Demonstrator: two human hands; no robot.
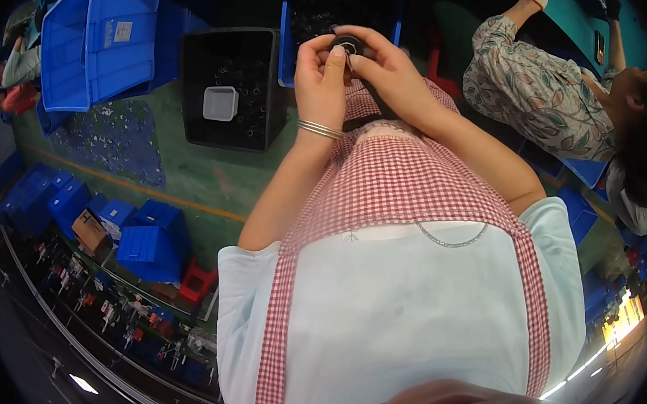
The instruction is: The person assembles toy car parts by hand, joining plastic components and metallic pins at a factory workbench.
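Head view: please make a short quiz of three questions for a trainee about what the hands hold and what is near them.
1. True or false: both hands hold the small black round part.
2. What lies inside the black crate? A) a red stool B) a small grey tray C) a glove
3. Fill in: the left hand wears a silver ____ at the wrist.

Key
1. True. The left hand and the right hand pinch the part together.
2. B, the grey tray.
3. Bracelet.
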